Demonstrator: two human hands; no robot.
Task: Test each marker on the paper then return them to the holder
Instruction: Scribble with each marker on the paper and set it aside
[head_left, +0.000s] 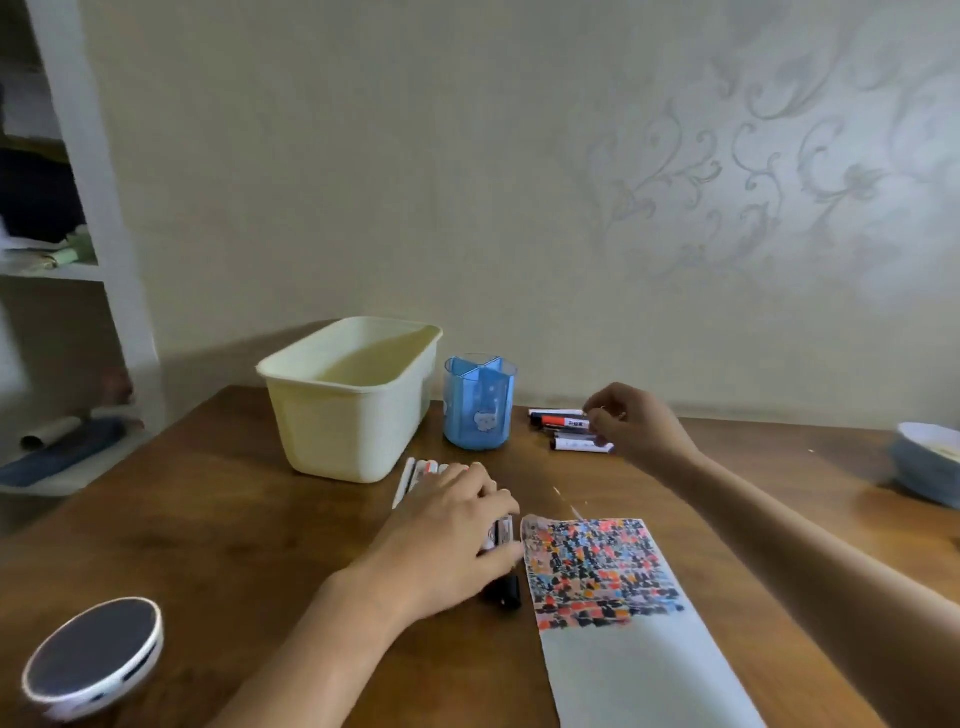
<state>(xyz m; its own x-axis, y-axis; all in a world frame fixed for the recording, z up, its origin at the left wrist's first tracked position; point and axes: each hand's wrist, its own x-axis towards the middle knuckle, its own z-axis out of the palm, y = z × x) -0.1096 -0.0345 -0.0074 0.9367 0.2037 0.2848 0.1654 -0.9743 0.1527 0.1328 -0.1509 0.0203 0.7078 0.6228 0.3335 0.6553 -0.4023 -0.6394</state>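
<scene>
A: Landmark is the blue holder (479, 403), upright on the wooden table (208, 519). Where are the hands?

B: Left hand (457, 525) lies in front of the holder, palm down, fingers curled over a row of white markers (415, 475); a black-capped marker (505, 587) pokes out beneath the palm, toward the viewer. Cannot tell whether it grips that one or only rests on it.

A: Right hand?

B: Right hand (631, 423) is just right of the holder, fingertips pinched at a small pile of markers (563, 428) lying flat on the table. Which one it pinches, cannot tell.

A: Paper?

B: Paper (623, 649) lies in front of the holder and slightly right, its far half covered in red, black, blue and orange dabs, touching the left fingertips.

A: Anything else?

B: Cream tub (332, 415) just left of the holder. Round dark-topped device (93, 654) well to its front-left, a bowl (930, 467) far right.
</scene>
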